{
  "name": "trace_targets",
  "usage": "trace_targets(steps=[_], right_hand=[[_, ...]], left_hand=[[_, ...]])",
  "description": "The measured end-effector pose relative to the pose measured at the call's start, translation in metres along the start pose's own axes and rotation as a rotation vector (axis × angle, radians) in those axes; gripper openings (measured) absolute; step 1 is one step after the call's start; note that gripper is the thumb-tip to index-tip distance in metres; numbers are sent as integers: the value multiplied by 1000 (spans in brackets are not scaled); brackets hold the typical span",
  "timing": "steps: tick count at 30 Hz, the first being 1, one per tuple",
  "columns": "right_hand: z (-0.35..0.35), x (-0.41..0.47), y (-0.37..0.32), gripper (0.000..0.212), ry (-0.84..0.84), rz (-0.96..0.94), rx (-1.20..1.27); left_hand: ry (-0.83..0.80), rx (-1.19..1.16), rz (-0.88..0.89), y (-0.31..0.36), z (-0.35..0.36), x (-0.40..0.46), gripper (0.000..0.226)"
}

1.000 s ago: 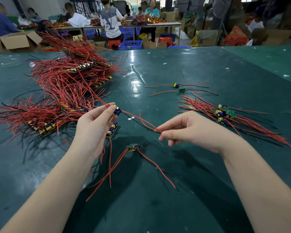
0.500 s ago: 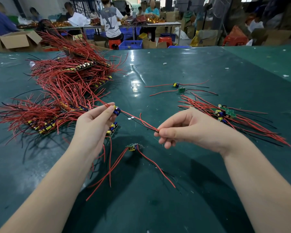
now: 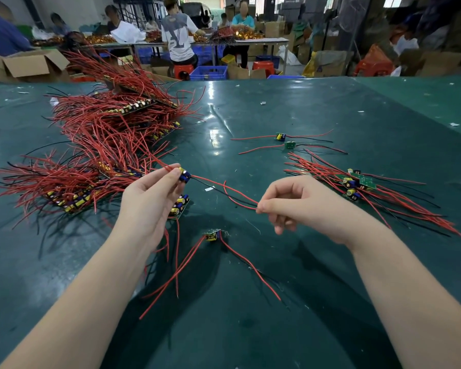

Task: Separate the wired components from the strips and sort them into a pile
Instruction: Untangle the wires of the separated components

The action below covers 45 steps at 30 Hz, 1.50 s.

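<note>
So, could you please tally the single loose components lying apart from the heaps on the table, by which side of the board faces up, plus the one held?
Lying with capacitors showing: 2, one far and one near.
Lying with the green board side up: 1.
Held up by the left hand, wire pinched by the right hand: 1.
Total: 4
</note>
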State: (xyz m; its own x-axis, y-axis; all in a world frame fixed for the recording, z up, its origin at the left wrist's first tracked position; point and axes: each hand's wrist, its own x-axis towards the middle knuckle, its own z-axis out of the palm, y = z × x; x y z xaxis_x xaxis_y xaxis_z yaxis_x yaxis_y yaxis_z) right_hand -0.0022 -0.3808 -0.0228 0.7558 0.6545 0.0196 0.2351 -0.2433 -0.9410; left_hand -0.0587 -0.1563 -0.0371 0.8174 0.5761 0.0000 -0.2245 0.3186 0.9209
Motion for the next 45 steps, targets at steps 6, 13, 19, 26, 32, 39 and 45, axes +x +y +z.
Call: trace_targets(steps=[6, 13, 19, 26, 32, 39, 45], right_hand=[[6, 4, 7, 27, 0, 74, -173], [11, 7, 12, 36, 104, -54, -220], [13, 13, 14, 41, 315, -100, -169], [18, 19, 25, 37, 568, -79, -88], [15, 21, 32, 33, 580, 23, -265], [9, 20, 32, 30, 401, 257, -241], [5, 18, 28, 37, 342, 275, -189]], left_hand=[[-1, -27, 30, 2, 1, -2, 10], [36, -3, 67, 3, 2, -3, 11], [48, -60, 29, 1, 4, -3, 9], [-2, -49, -31, -2, 6, -7, 8], [-48, -47, 7, -1, 7, -10, 10], [-89, 72, 121, -4, 7, -12, 13], [-91, 67, 117, -5, 6, -12, 13]])
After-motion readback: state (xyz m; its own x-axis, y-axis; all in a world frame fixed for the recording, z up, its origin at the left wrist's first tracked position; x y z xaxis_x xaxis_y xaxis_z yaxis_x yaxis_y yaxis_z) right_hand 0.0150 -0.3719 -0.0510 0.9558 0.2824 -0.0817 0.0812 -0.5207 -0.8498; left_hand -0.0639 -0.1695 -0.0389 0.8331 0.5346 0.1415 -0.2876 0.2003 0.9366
